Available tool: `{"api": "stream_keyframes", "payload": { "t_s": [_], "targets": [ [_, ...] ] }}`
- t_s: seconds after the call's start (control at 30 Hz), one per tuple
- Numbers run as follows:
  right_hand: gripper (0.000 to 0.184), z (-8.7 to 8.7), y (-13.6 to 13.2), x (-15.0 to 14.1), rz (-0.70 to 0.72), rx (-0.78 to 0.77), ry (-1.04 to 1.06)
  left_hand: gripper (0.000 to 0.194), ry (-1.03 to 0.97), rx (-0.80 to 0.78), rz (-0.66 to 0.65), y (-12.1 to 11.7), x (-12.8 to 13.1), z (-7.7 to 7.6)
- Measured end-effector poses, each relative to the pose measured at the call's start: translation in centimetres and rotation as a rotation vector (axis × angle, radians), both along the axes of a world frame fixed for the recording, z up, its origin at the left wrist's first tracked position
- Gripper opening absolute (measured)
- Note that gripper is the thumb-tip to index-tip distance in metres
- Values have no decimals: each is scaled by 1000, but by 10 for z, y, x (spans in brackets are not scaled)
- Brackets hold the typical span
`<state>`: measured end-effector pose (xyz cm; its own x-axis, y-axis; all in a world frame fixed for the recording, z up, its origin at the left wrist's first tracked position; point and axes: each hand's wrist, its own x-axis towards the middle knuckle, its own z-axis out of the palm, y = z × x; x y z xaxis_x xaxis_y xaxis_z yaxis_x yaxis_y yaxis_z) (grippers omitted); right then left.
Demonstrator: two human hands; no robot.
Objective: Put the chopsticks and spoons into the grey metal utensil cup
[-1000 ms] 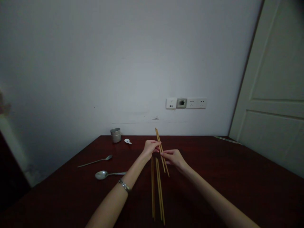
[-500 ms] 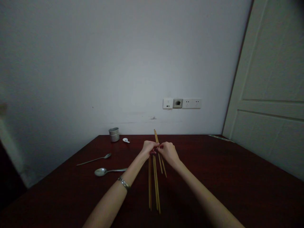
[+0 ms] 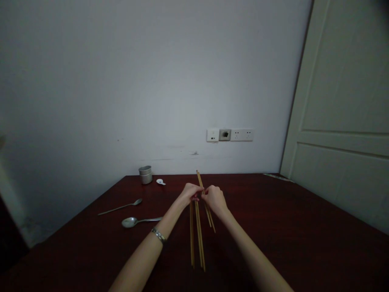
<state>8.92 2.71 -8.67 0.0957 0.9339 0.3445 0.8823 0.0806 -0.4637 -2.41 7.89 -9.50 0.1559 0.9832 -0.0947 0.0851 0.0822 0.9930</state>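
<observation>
Fingers of my left hand (image 3: pixel 192 192) and my right hand (image 3: pixel 214 198) meet at the middle of a pair of wooden chopsticks (image 3: pixel 199 178). Both hands are closed in a pinch there. The pair slants, its far ends beyond my hands and its near ends spread slightly apart below my right hand. Several more chopsticks (image 3: pixel 199 239) extend toward me from under my left hand, in two groups. Their far ends are hidden by that hand, so I cannot tell whether it grips them too.
Left of my arms lie a large metal spoon (image 3: pixel 130 222) and a thin long-handled spoon (image 3: pixel 137 201). Farther back are a metal cup (image 3: pixel 146 175) and a small white spoon (image 3: pixel 160 181). The dark red table (image 3: pixel 267 227) meets a wall with sockets (image 3: pixel 241 135).
The slanted pair has shifted slightly toward me, and its near ends have moved a little right. My hands keep their pinch. The camera view has moved slightly.
</observation>
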Motion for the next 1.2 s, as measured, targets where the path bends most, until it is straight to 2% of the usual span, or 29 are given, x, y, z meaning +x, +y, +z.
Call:
{"api": "stream_keyframes", "payload": {
  "t_s": [0.2,0.47,0.83,0.93,1.1,1.2],
  "targets": [
    [20,-1,-5,-1,-4,-35,48,26,-25,-27,-29,5,-4,-6],
    [17,-9,-8,-4,-16,-40,108,23,11,-91,-82,6,-4,-7],
    [19,-32,-23,2,-48,-153,235,43,273,1,-200,14,-15,-13],
    [16,-37,-31,1,-76,-193,192,44,315,26,-157,20,-25,-10],
    [25,-40,-42,-6,-81,-229,-15,43,296,33,-83,26,-42,-2],
    [23,-39,-48,-13,-60,-224,-110,42,298,17,-62,27,-49,0]
  ]
}}
